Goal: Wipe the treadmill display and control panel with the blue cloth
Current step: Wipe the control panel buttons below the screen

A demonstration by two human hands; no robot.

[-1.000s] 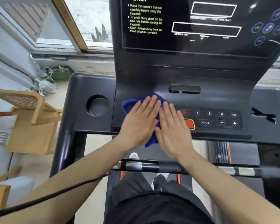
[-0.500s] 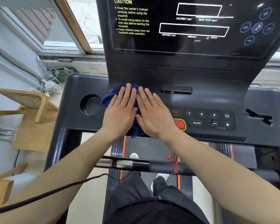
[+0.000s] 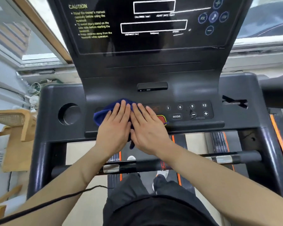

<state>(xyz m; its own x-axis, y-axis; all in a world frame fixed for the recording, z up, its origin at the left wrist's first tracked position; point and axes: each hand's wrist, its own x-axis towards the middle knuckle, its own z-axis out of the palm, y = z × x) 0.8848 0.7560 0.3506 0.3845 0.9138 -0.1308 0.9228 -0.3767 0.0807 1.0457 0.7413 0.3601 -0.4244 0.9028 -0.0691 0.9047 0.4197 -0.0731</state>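
Note:
The blue cloth (image 3: 103, 115) lies on the left part of the treadmill's black control panel (image 3: 186, 110), beside the red button (image 3: 161, 119). My left hand (image 3: 116, 128) and my right hand (image 3: 148, 128) press flat on it side by side, fingers together and pointing away from me, covering most of the cloth. A corner of the cloth hangs below my palms over the panel's front edge. Above the panel rises the dark display (image 3: 153, 26), with yellow caution text and white boxes.
A round cup holder (image 3: 69, 113) sits left of the panel, and a black clip (image 3: 234, 102) lies to the right. A small port block (image 3: 152, 86) sits above the buttons. The handlebar (image 3: 227, 158) crosses below my wrists. A wooden chair (image 3: 15, 128) stands at left.
Both hands slid the cloth up and left on the panel, then back down toward the front edge beside the red button. The camera view shifted too.

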